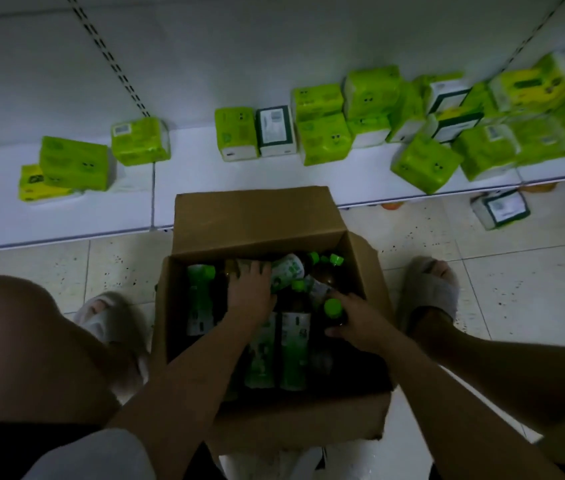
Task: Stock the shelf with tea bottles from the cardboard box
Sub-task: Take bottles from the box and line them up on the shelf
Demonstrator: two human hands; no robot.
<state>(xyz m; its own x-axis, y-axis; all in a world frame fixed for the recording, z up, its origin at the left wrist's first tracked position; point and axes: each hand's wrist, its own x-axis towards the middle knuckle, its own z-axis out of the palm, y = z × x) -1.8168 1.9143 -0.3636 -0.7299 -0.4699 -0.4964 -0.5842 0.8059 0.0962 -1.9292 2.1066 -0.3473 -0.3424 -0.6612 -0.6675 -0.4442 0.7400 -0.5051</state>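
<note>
Cardboard box [253, 216] set open on floor before low shelf [66, 209], presumably for short reach; tea bottles [295, 348] lie inside, one gripped by left hand [251, 292], a green-capped one clasped by right hand [357, 320].

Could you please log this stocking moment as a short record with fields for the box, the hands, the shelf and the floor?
box: open cardboard box on the floor, tea bottles with green caps inside
left hand: left hand inside box, fingers over a lying bottle
right hand: right hand gripping an upright bottle below its green cap
shelf: low white shelf holding green packs, no bottles visible
floor: one pack lying on tiles
</note>
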